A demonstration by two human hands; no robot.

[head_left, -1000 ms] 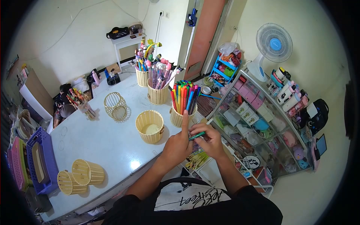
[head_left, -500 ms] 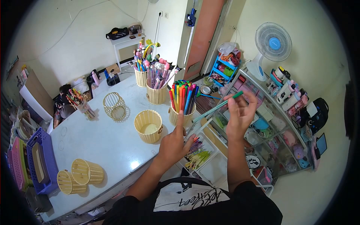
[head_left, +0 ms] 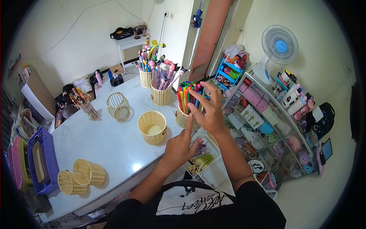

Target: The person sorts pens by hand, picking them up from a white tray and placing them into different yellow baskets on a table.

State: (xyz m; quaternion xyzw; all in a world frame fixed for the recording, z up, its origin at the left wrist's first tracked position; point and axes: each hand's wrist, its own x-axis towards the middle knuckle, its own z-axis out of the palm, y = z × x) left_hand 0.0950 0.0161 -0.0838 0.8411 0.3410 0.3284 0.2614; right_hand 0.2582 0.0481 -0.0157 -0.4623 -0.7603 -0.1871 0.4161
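My right hand [head_left: 209, 112] is over the markers [head_left: 183, 97] in a cream woven basket [head_left: 183, 119]. Its thumb and fingers are spread apart, with the fingertips among or just in front of the marker tops; contact is hard to make out. In front of that basket, my left hand [head_left: 178, 148] points its index finger up toward the lower wall, thumb held away. Nothing shows in its grasp. Left of my hands stands a cream basket [head_left: 152, 131] with nothing visible inside. Behind the markers, another basket [head_left: 161, 97] holds pens with character toppers.
A wire-like basket [head_left: 119, 108] and a clear cup of pens [head_left: 90, 111] stand farther left on the white table [head_left: 114, 147]. Two cream baskets [head_left: 91, 173] are at its near left, beside a purple tray [head_left: 40, 164]. Below my hands sits a bin of pencils [head_left: 202, 158].
My right hand has moved left to the marker basket. The teal, green-capped marker it held out horizontally no longer shows there. My left hand has shifted slightly right; the camera view has shifted a little.
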